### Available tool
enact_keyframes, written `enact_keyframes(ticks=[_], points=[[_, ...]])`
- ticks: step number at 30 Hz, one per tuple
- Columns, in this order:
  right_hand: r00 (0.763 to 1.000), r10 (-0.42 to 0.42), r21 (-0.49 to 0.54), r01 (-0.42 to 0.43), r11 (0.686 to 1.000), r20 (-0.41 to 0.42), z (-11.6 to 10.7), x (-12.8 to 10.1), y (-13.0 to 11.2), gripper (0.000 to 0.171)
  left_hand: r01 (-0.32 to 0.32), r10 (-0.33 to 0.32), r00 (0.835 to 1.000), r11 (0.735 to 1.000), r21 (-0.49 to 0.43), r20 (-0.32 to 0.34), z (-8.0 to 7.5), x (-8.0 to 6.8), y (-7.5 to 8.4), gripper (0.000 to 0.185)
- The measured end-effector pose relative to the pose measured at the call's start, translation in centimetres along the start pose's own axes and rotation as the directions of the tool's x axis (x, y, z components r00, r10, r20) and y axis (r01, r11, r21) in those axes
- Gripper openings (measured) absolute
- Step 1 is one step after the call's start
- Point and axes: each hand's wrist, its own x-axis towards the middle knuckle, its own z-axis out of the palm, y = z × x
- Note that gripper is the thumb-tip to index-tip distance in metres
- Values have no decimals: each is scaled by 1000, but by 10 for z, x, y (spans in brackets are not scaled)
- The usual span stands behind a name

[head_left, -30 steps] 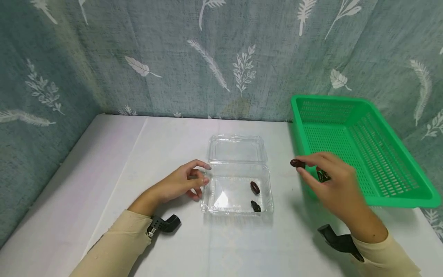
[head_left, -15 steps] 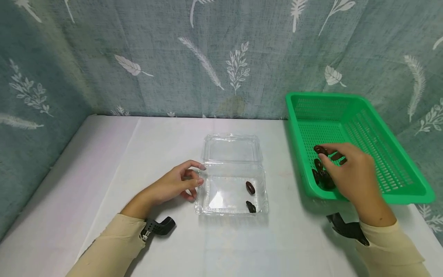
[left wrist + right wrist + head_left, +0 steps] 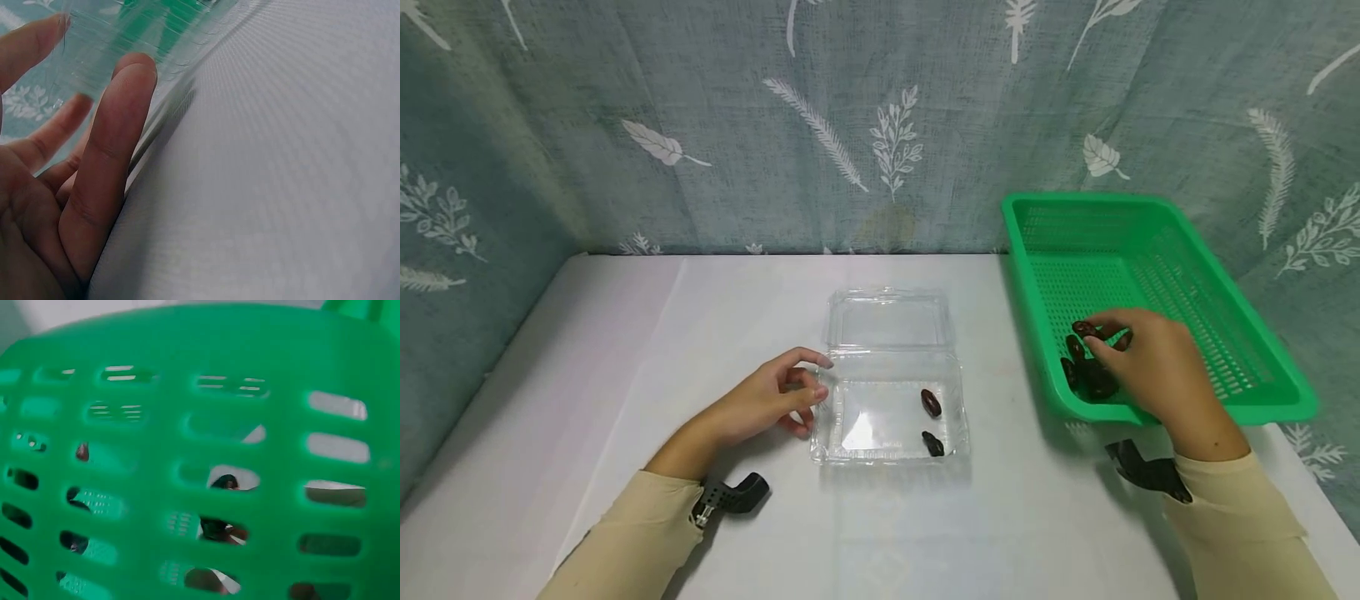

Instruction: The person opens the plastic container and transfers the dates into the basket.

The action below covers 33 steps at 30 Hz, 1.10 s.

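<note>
The right hand [image 3: 1153, 371] pinches a date [image 3: 1083, 328] at its fingertips, low inside the green basket [image 3: 1270, 367], just above a small heap of dates [image 3: 1086, 375] in the near left corner. Best let it go low onto the heap so it doesn't roll. The left hand [image 3: 767, 400], fingers loosely curled, touches the left wall of the open clear box [image 3: 887, 454] on the counter [image 3: 925, 533], steadying it; two dates [image 3: 931, 403] lie inside.

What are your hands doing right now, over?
Left hand steadying the clear box, two dates inside. Right hand in the green basket, pinching a date above the pile. Nothing in the way.
</note>
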Motion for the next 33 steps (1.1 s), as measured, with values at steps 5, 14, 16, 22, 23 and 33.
enact_keyframes(ticks=[5,14,16,22,23,33], points=[[995,44,5,-45,999,89,3,2,2,20,2,-2,1000,1000,5,-7,1,-3,-1,50],[975,68,-8,-68,998,212,1,5,6,20,-4,4,1000,1000,-1,1,2,0,0,49],[970,60,-22,-57,998,238,0,8,7,22,2,-2,1000,1000,-6,-5,1,0,1,48],[954,36,-66,-17,998,298,0,16,15,24,3,-3,1000,1000,-7,1,1,3,3,49],[952,30,-72,-8,997,305,0,16,17,23,3,-3,1000,1000,-4,2,1,3,3,49],[921,6,-110,40,993,389,6,19,15,15,-11,11,1000,1000,-9,7,-1,1,-1,49]])
